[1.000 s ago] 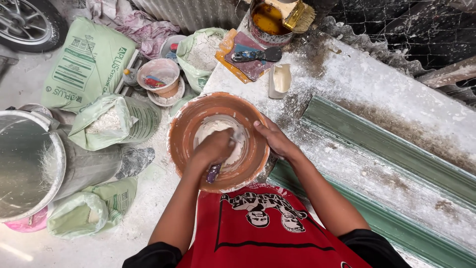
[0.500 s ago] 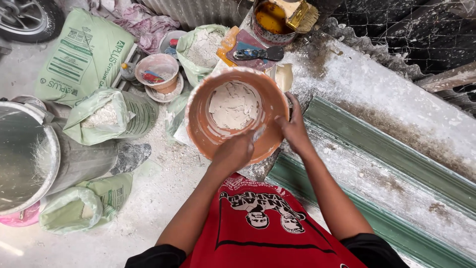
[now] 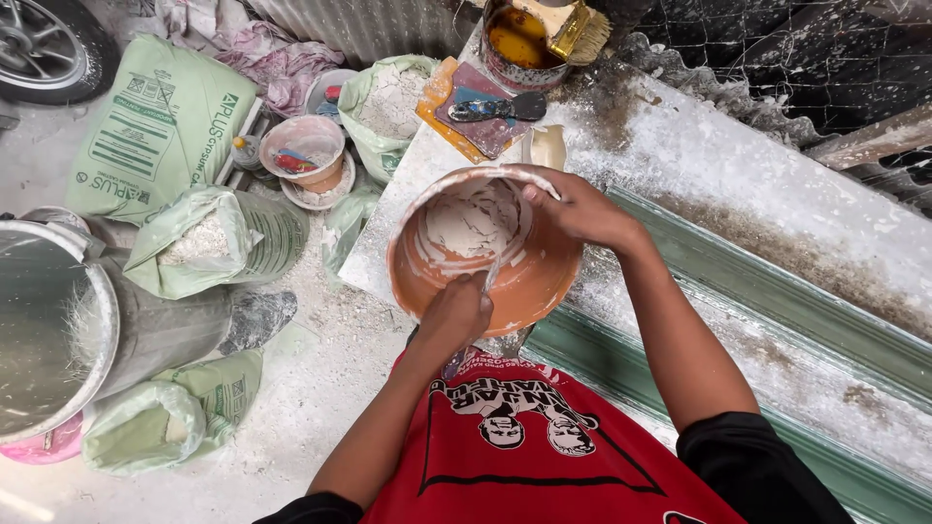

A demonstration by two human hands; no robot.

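Note:
An orange plastic bowl (image 3: pixel 529 281) smeared with white plaster is tilted toward me over the edge of a dusty white slab (image 3: pixel 680 155). My right hand (image 3: pixel 578 207) grips the bowl's far rim. My left hand (image 3: pixel 456 312) reaches over the near rim and is closed on a thin scraping tool whose tip lies in the wet plaster (image 3: pixel 466 225) inside. Most of the tool is hidden by my fingers.
Green plaster sacks (image 3: pixel 160 116), an open sack of white powder (image 3: pixel 209 243), a small tub (image 3: pixel 303 146) and a large metal drum (image 3: pixel 44 330) crowd the floor at left. A putty knife (image 3: pixel 500 107) and a tin (image 3: pixel 519 39) with a brush lie beyond the bowl. A green moulding (image 3: pixel 777 291) runs along at right.
The bowl has been lifted from lying flat and tipped up toward me. My right hand shifted to the far rim, and my left hand moved from the bowl's centre to its near edge.

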